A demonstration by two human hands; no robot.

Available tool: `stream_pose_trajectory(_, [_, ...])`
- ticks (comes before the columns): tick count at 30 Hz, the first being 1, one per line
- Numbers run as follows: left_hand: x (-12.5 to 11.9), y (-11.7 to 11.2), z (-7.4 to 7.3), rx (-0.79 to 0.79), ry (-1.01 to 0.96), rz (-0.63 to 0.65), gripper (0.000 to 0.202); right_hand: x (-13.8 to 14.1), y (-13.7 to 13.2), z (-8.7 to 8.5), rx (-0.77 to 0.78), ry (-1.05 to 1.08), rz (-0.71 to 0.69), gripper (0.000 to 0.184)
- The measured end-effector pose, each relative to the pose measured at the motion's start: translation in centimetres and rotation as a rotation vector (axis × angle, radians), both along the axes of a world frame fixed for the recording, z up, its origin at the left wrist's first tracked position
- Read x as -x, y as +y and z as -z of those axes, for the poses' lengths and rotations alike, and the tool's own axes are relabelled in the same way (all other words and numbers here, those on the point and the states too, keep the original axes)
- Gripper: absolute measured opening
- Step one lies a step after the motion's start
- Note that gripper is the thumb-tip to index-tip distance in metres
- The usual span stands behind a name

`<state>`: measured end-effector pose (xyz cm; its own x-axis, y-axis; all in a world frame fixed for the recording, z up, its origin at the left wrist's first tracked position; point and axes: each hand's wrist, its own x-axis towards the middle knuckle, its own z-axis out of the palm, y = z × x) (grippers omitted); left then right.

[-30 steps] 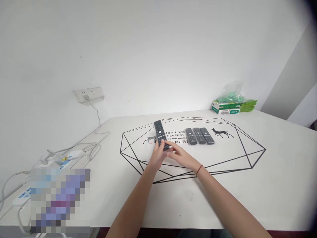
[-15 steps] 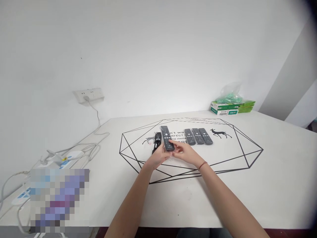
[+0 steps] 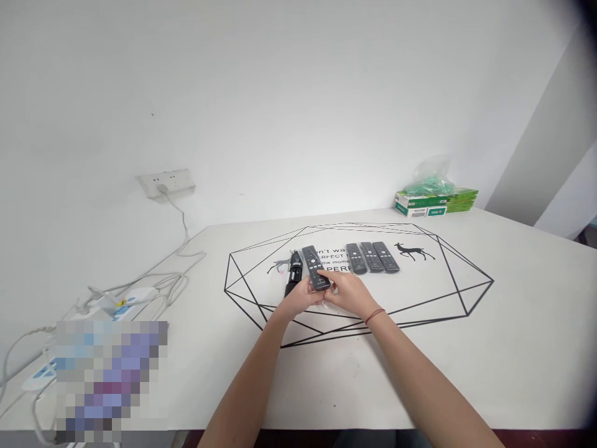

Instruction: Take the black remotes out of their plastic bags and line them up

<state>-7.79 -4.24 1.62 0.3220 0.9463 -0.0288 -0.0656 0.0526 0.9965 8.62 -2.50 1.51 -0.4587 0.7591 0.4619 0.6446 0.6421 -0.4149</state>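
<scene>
A black remote control, in what looks like clear plastic wrapping, is held up before me with its buttons facing me. My left hand grips its lower end from the left. My right hand holds the lower right side, the index finger lying over the buttons and the thumb near the bottom end. Just left of it lies a black object with shiny parts, partly hidden by my left hand; its kind is unclear. Three more wrapped remotes, one of them a left remote, lie side by side to the right.
Green and white boxes with a clear plastic bag on top stand at the back right. Power strips and tangled cables occupy the left side, below a wall socket. Black line art marks the white table.
The held remote has moved slightly down and toward me, tilting a little. My right index finger has shifted over its buttons, and both hands still hold it.
</scene>
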Motion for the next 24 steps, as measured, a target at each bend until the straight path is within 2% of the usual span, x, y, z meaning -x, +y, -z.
stream_pose_trajectory(3, [-0.1,0.2,0.3,-0.022,0.055,-0.041,0.044,0.3,-0.1,0.1,-0.044,-0.02,0.051,0.048])
stream_pose_trajectory(6, [0.0,0.3,0.4,-0.12,0.139,-0.107,0.044,0.4,-0.2,0.2,-0.084,-0.005,0.053,0.047])
stream_pose_trajectory(9, [0.1,0.2,0.6,-0.236,0.26,-0.207,0.026,0.4,0.0,0.4,-0.121,0.035,0.051,0.045])
stream_pose_trajectory(11, [0.1,0.1,0.9,-0.241,0.314,-0.251,0.02,0.3,0.2,0.6,-0.127,0.06,0.08,0.042])
stream_pose_trajectory(14, [0.0,0.1,1.5,-0.113,0.269,-0.213,0.024,0.2,0.7,1.0,-0.114,0.089,0.149,0.041])
stream_pose_trajectory(19, [-0.8,0.0,1.8,0.137,0.092,-0.009,0.03,-0.1,0.9,1.1,-0.125,0.097,0.251,0.041])
stream_pose_trajectory(21, [-1.2,0.1,1.4,0.214,-0.078,-0.024,0.03,-0.2,0.9,1.0,-0.145,0.095,0.249,0.042])
stream_pose_trajectory(24, [-1.5,0.3,0.9,0.291,-0.299,-0.164,0.029,0.0,0.8,1.1,-0.172,0.124,0.205,0.044])
